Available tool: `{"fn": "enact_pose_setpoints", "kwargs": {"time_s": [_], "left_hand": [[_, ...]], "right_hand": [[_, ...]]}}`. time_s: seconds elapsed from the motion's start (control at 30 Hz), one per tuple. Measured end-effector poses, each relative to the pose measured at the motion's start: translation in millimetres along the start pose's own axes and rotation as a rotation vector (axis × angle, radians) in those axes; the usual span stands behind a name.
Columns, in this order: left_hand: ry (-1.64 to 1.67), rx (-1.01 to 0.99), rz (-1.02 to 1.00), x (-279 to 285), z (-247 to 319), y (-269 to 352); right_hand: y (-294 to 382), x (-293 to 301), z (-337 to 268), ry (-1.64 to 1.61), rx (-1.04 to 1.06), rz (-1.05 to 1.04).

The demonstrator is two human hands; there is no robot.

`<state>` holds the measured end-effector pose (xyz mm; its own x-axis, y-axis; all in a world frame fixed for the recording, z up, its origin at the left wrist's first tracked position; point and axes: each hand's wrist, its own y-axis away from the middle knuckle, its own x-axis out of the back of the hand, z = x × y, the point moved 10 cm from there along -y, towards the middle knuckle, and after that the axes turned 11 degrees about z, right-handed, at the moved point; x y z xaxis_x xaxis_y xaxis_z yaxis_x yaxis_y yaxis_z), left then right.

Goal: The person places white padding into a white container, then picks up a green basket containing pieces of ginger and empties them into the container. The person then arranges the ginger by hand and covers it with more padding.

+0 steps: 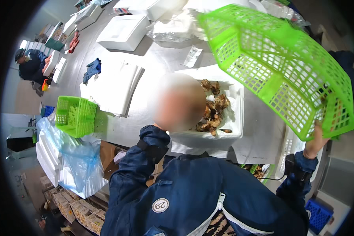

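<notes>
My right hand [316,141] grips the lower right rim of a large bright green perforated plastic basket [268,85], held tilted above the table. Some brown pieces show dimly through its holes near that hand. My left hand [177,107] reaches to the left side of a white foam box [239,118]; a blur covers most of it, so its fingers and anything in them are hidden. Inside the box, on white lining, lie several brown mushrooms [215,115], to the right of the blurred area. Part of the lining hangs over the box's near edge.
A metal table [112,129] bears stacked white sheets [115,91], a blue glove [92,70], a small green basket [76,116] and a closed foam box [122,31]. Bagged foam pieces [79,165] stand at the lower left. A co-worker [32,63] is at the far left, another person at the right edge.
</notes>
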<state>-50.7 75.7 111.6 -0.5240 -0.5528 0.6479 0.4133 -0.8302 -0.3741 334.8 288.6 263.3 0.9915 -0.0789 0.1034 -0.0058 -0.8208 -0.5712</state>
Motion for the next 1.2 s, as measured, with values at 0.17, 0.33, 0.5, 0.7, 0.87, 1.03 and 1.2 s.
{"fn": "enact_pose_setpoints", "kwargs": {"time_s": [0.17,0.33,0.5,0.7,0.87,1.03,1.2], "left_hand": [[0.337,0.288,0.186,33.5,3.4,28.3],[0.826,0.375,-0.035,-10.0,69.8,11.2],[1.095,0.561,0.499,58.4,5.7,38.7],[-0.192,0.304,0.846,293.1,-85.6,101.3],[0.205,0.502,1.234,458.5,-212.4,192.5],[-0.354,0.978,1.119,548.8,-334.4,329.7],[-0.745,1.179,0.612,521.9,-398.4,318.1]], "right_hand": [[32.8,-28.2,30.5,-0.218,-0.428,0.149],[113.5,-128.8,52.2,-0.656,-0.871,-0.024],[156.4,-212.9,-20.8,-0.331,-0.375,-0.533],[154.5,-275.1,-110.4,-0.25,-0.161,-0.745],[157.3,-240.9,-44.5,-0.08,-0.315,-0.575],[179.5,-243.3,-21.0,-0.05,-0.412,-0.607],[170.2,-237.5,-25.8,0.102,-0.354,-0.565]]}}
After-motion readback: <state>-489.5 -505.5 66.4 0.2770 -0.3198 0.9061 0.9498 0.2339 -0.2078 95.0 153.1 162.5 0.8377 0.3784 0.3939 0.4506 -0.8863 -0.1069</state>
